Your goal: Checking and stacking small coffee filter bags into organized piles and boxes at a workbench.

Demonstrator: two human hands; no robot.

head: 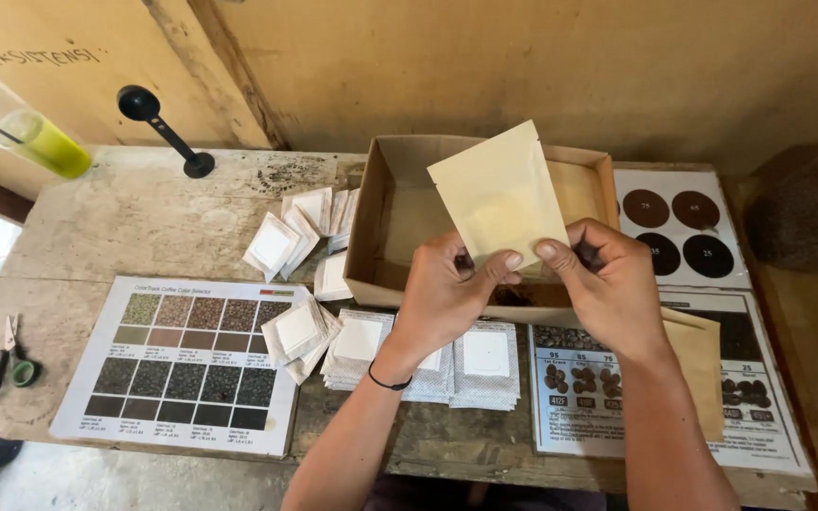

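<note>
Two hands work over a wooden worktop [144, 218], above an open cardboard box [381, 218] whose floor looks mostly bare, so little seems packed yet. Stacks of white filter sachets [485, 364] lie in front of the box and beside it, apparently waiting. The left hand [442, 293] and right hand [608, 284] both pinch the lower edge of one tan paper pouch [499, 194], held upright over the box.

Cup [11, 118] cut off at left edge.
</note>
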